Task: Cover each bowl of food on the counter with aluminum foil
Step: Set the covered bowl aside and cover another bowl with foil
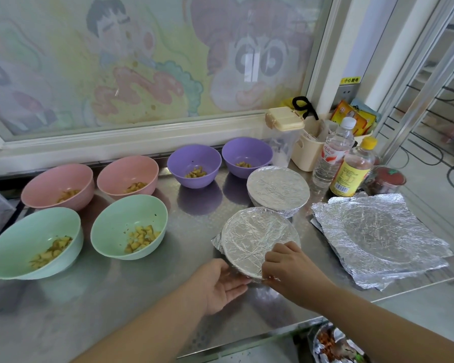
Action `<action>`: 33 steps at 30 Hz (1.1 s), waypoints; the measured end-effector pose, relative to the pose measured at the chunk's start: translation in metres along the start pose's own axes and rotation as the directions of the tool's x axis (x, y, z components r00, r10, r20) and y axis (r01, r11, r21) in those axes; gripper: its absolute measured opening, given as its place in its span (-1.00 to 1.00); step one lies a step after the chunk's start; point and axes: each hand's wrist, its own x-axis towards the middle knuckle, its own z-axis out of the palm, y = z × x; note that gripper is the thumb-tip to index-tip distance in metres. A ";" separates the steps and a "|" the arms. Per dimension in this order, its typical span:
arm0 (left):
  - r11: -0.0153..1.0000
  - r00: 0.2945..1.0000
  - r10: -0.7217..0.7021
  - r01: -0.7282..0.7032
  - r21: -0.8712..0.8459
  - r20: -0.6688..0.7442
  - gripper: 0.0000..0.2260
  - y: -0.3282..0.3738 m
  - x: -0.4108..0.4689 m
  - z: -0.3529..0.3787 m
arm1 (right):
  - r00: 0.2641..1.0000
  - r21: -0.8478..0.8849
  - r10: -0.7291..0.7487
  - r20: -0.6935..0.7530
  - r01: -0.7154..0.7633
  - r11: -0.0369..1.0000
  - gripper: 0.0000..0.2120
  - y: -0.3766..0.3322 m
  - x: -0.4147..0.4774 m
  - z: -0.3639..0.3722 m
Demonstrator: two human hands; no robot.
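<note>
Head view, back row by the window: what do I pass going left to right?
Left pink bowl → right pink bowl → left purple bowl → right purple bowl → cream-lidded jug → clear bottle → yellow-capped bottle.

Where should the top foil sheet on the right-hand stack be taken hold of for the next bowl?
Pinch the top foil sheet at its near corner, coming in from the front edge of the counter. It lies flat on the stack, so only the crinkled, slightly raised corners likely offer fingers a purchase.

Bare counter [110, 297] front-left, bowls [121, 218] behind, bottles [351, 171] right
</note>
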 end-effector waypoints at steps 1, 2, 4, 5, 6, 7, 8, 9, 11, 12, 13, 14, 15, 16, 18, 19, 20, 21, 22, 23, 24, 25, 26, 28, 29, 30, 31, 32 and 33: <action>1.000 1.000 -0.004 0.004 0.014 0.008 -0.79 0.003 0.000 0.000 | 1.000 -0.010 -0.007 0.008 0.007 1.000 -0.79 0.001 0.000 0.000; 0.999 1.000 -0.005 0.005 0.035 0.015 -0.77 0.005 0.000 0.001 | 1.000 -0.018 -0.015 0.015 0.015 1.000 -0.79 0.002 0.000 0.001; 0.996 1.000 -0.004 0.002 0.086 0.022 -0.76 0.009 0.001 0.003 | 0.999 -0.028 -0.035 0.030 0.036 0.999 -0.82 0.005 0.000 0.002; 0.994 1.000 -0.003 0.000 0.106 0.028 -0.74 0.011 0.001 0.003 | 0.998 -0.033 -0.046 0.038 0.047 0.998 -0.83 0.006 0.000 0.002; 0.993 0.999 -0.006 0.002 0.122 0.035 -0.73 0.013 0.001 0.003 | 0.998 -0.036 -0.052 0.043 0.053 0.998 -0.85 0.006 0.001 0.002; 0.991 0.999 -0.014 0.008 0.134 0.042 -0.70 0.015 0.002 0.002 | 0.998 -0.037 -0.054 0.043 0.056 0.998 -0.86 0.007 0.001 0.002; 0.989 0.999 -0.023 0.015 0.149 0.049 -0.69 0.017 0.002 0.002 | 0.998 -0.035 -0.052 0.043 0.054 0.998 -0.87 0.007 0.000 0.002; 0.986 0.998 -0.029 0.020 0.168 0.052 -0.68 0.019 0.001 0.002 | 0.998 -0.031 -0.048 0.043 0.050 0.998 -0.89 0.006 -0.001 0.001; 0.977 0.999 -0.023 0.013 0.214 0.047 -0.70 0.020 0.003 0.003 | 0.999 -0.027 -0.035 0.024 0.036 0.999 -0.90 0.003 -0.002 0.001; 0.972 0.999 -0.014 0.005 0.236 0.039 -0.71 0.020 0.004 0.004 | 1.000 -0.029 -0.025 0.003 0.025 0.999 -0.88 0.000 -0.002 0.003; 0.967 1.000 -0.006 -0.002 0.255 0.031 -0.71 0.019 0.005 0.005 | 1.000 -0.032 -0.013 -0.023 0.012 0.999 -0.85 -0.004 -0.002 0.005; 0.962 1.000 0.002 -0.009 0.272 0.024 -0.72 0.019 0.006 0.006 | 0.999 -0.037 0.001 -0.052 -0.002 0.999 -0.82 -0.008 -0.001 0.009; 0.958 1.000 0.010 -0.015 0.287 0.019 -0.72 0.019 0.006 0.007 | 0.997 -0.043 0.014 -0.077 -0.017 0.999 -0.79 -0.011 -0.001 0.013; 0.954 1.000 0.018 -0.021 0.301 0.015 -0.72 0.020 0.006 0.007 | 0.995 -0.049 0.023 -0.100 -0.028 0.998 -0.77 -0.013 0.000 0.017; 0.945 0.999 0.030 -0.032 0.324 0.012 -0.73 0.021 0.005 0.008 | 0.989 -0.053 0.033 -0.142 -0.041 0.998 -0.76 -0.016 0.001 0.023; 0.942 0.999 0.033 -0.035 0.335 0.010 -0.74 0.021 0.005 0.009 | 0.987 -0.047 0.038 -0.154 -0.046 0.998 -0.75 -0.016 0.001 0.025; 0.939 0.999 0.034 -0.035 0.343 0.009 -0.75 0.022 0.005 0.009 | 0.986 -0.040 0.044 -0.159 -0.051 0.998 -0.74 -0.016 0.001 0.026; 0.936 0.999 0.034 -0.034 0.350 0.008 -0.75 0.022 0.004 0.010 | 0.986 -0.031 0.052 -0.157 -0.057 0.998 -0.73 -0.015 0.000 0.027; 0.934 0.999 0.034 -0.034 0.355 0.008 -0.75 0.022 0.004 0.011 | 0.986 -0.020 0.064 -0.151 -0.067 0.998 -0.72 -0.015 0.000 0.028; 0.932 0.999 0.035 -0.035 0.360 0.007 -0.76 0.022 0.003 0.011 | 0.986 -0.005 0.080 -0.145 -0.081 0.997 -0.71 -0.015 0.000 0.028; 0.931 0.999 0.037 -0.036 0.364 0.004 -0.76 0.022 0.003 0.012 | 0.985 0.013 0.098 -0.141 -0.097 0.995 -0.71 -0.014 0.001 0.029; 0.930 0.999 0.037 -0.035 0.367 0.000 -0.75 0.022 0.003 0.012 | 0.984 0.032 0.116 -0.138 -0.112 0.993 -0.72 -0.014 0.001 0.029; 0.929 0.999 0.037 -0.033 0.370 -0.004 -0.75 0.022 0.002 0.012 | 0.981 0.051 0.135 -0.137 -0.129 0.990 -0.73 -0.014 0.001 0.029; 0.927 0.999 0.035 -0.028 0.373 -0.012 -0.74 0.021 0.001 0.014 | 0.978 0.086 0.167 -0.128 -0.157 0.984 -0.76 -0.014 0.002 0.030; 0.928 0.999 0.035 -0.027 0.371 -0.014 -0.74 0.021 0.000 0.014 | 0.976 0.100 0.180 -0.120 -0.169 0.981 -0.77 -0.013 0.002 0.030; 0.928 0.999 0.036 -0.028 0.370 -0.015 -0.74 0.021 -0.001 0.015 | 0.975 0.116 0.193 -0.111 -0.180 0.977 -0.78 -0.013 0.002 0.030; 0.930 0.999 0.035 -0.028 0.367 -0.014 -0.74 0.021 -0.002 0.015 | 0.973 0.136 0.207 -0.103 -0.192 0.972 -0.78 -0.012 0.002 0.030; 0.932 0.999 0.033 -0.027 0.362 -0.012 -0.74 0.021 -0.003 0.015 | 0.970 0.162 0.222 -0.098 -0.204 0.965 -0.79 -0.011 0.001 0.030; 0.934 1.000 0.030 -0.024 0.356 -0.010 -0.74 0.021 -0.003 0.015 | 0.967 0.188 0.236 -0.096 -0.215 0.958 -0.80 -0.011 0.001 0.030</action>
